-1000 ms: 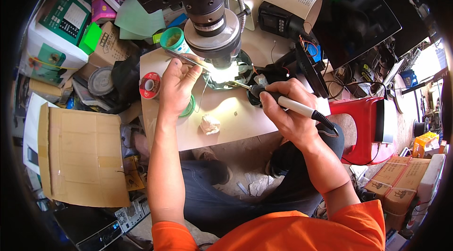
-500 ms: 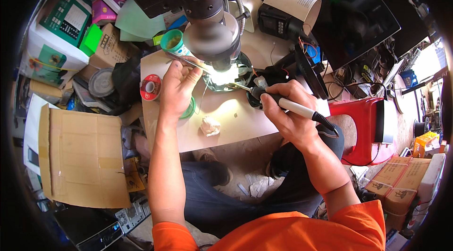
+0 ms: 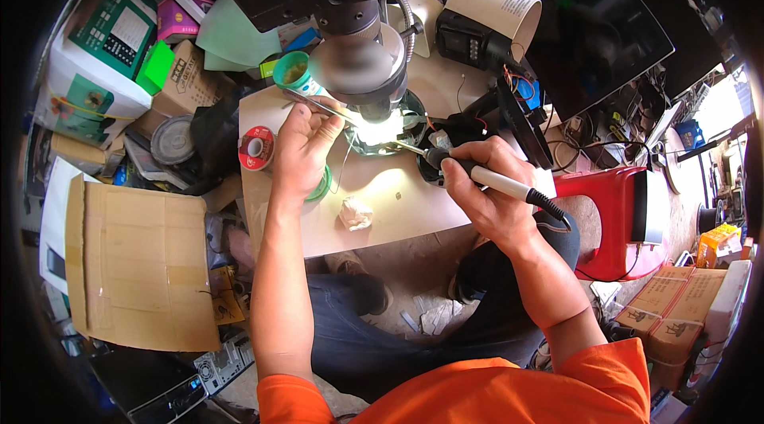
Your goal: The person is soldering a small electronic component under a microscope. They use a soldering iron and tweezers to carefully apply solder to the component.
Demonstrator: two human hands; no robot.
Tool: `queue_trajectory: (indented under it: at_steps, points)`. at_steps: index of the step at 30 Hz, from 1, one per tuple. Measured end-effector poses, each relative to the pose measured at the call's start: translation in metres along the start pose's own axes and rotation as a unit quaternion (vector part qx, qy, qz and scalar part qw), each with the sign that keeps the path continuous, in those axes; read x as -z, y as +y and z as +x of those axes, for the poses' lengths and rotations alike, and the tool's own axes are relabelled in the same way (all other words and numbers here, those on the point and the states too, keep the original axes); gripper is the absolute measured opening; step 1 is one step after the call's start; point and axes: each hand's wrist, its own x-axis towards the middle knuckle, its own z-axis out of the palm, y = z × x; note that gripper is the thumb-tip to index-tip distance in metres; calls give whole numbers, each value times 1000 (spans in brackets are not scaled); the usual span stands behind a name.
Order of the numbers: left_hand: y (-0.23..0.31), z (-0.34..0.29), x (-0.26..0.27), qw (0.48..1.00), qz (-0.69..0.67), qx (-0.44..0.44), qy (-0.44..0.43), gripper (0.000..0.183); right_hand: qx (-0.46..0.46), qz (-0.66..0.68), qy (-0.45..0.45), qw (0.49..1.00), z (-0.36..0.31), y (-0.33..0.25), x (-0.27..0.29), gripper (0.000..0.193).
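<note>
Under the dark cylindrical head of a microscope (image 3: 360, 66), a patch of bright light falls on a small work piece (image 3: 374, 148) whose details are washed out. My left hand (image 3: 306, 145) is closed on slim metal tweezers (image 3: 318, 104), their tips reaching into the glare. From the other side my right hand (image 3: 493, 193) grips a soldering iron (image 3: 501, 183) with a pale handle and black front, its thin tip pointing into the lit spot. Close to my left hand stand a green tub (image 3: 291, 70), a red solder spool (image 3: 255, 148) and a green ring-shaped item (image 3: 321, 185).
A crumpled white wad (image 3: 356, 214) lies on the pale work table (image 3: 374, 237). To the right are a dark monitor (image 3: 589, 34), tangled wires and a red plastic stool (image 3: 593, 221). On the left, a flattened cardboard box (image 3: 147, 261) and stacked cartons stand close by.
Almost nothing differs. Both hands keep their grip and place, the tweezers and soldering iron tips staying at the lit spot; the picture has shifted very slightly.
</note>
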Motion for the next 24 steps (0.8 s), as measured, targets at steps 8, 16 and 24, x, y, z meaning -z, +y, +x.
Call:
queue_trajectory:
  at_steps: [8,16,24]
  points:
    - [7,0,-3,1000,29,5,0,17,-17,0,0,1000,-2,0,3,18]
    - [-16,-5,10,997,70,16,30,21,8,-13,-9,1000,-2,-9,10,17]
    - [-8,-4,5,997,67,26,24,24,45,14,13,999,0,-2,6,19]
